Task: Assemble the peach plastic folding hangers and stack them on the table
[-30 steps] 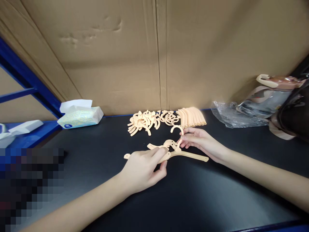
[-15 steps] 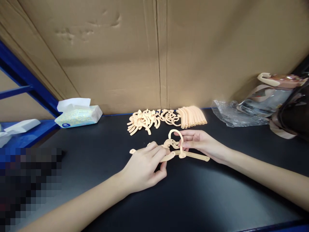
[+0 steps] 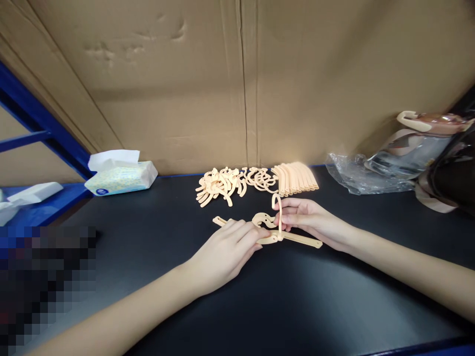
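Hook (image 3: 280, 216) stands pinched in the right hand (image 3: 311, 217); the left hand (image 3: 224, 251) clamps a hanger arm (image 3: 270, 240); loose pieces (image 3: 221, 184) lie far.

We're up at my head, the single view looking forward and down over my left hand (image 3: 226, 252) and right hand (image 3: 313, 217)! It's near, yet wide enough to take in the cardboard wall (image 3: 178, 109) beyond them.

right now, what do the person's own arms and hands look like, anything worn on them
The left forearm and right forearm are slim and bare, with no sleeve in view. The left hand and right hand have slender fingers and no glove. I see no watch, bracelet, ring or marking.
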`<state>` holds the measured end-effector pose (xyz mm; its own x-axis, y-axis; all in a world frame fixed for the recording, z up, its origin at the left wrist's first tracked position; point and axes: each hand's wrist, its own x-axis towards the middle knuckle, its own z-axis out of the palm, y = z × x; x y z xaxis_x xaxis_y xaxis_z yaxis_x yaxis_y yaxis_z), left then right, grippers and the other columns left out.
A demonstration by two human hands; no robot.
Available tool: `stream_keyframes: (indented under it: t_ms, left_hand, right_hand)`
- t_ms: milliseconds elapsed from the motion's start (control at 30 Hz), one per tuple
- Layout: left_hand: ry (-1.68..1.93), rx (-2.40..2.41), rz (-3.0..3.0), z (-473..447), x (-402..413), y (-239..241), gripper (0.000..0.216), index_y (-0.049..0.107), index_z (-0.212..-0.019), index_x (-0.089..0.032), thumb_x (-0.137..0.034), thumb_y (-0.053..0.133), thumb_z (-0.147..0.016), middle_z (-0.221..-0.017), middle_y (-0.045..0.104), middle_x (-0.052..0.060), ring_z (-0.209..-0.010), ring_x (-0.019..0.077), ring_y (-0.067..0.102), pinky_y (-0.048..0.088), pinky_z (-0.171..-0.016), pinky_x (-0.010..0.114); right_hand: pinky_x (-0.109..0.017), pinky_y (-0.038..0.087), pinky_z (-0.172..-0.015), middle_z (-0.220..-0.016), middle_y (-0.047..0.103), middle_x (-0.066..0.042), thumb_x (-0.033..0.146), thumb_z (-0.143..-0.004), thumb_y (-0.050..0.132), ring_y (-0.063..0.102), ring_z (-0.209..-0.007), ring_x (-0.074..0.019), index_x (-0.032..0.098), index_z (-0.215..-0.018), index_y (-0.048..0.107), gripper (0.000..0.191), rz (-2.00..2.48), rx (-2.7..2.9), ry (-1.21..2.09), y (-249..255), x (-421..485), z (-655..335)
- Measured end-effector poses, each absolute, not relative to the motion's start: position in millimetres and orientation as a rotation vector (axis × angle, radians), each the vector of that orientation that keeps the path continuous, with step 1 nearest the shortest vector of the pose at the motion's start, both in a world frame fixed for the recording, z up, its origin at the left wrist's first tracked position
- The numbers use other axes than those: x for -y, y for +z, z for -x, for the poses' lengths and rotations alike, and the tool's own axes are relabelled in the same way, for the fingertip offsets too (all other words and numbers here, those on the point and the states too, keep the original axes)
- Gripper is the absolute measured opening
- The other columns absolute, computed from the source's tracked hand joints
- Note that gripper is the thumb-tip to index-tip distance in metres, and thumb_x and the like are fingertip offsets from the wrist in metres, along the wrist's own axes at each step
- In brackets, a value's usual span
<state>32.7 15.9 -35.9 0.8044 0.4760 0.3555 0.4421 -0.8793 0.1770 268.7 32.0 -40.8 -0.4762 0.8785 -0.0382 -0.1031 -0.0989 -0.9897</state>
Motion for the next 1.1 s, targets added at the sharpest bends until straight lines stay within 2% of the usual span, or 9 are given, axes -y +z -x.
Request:
stream_keyframes:
  t_ms: [233,667,1100]
  left_hand:
    - [0.615,-0.747,-2.888,-33.2,-16.2,-36.4,0.021,0.05,-0.11,-0.017,-0.015,0.034,-0.098,-0.1,0.063,0.006,-0.087,0.018,0.057,0.045,-0.076,0.031]
    - [0.582,-0.736,-2.902,-34.3,-14.7,-35.8,0.022,0.048,-0.114,-0.015,-0.015,0.033,-0.098,-0.104,0.062,0.007,-0.092,0.0197,0.057,0.044,-0.081,0.034]
    - [0.673,-0.701,-2.977,-35.9,-12.6,-35.7,0.021,0.049,-0.113,-0.013,-0.013,0.035,-0.097,-0.097,0.064,0.008,-0.087,0.0197,0.058,0.047,-0.072,0.032]
  right_hand:
    - [-0.029,0.046,-0.081,-0.083,0.067,-0.002,0.027,-0.075,0.071,0.061,-0.077,-0.012,0.018,-0.095,0.06,0.025,0.908,1.367,1.705,-36.3,-30.4,-265.7]
    - [-0.025,0.043,-0.072,-0.072,0.063,0.001,0.027,-0.071,0.075,0.057,-0.068,-0.0099,0.016,-0.084,0.058,0.024,1.018,1.354,1.625,-36.6,-29.0,-262.4]
    - [-0.024,0.045,-0.068,-0.071,0.061,0.003,0.026,-0.069,0.076,0.058,-0.067,-0.0091,0.016,-0.078,0.056,0.024,0.979,1.292,1.613,-42.5,-30.8,-262.1]
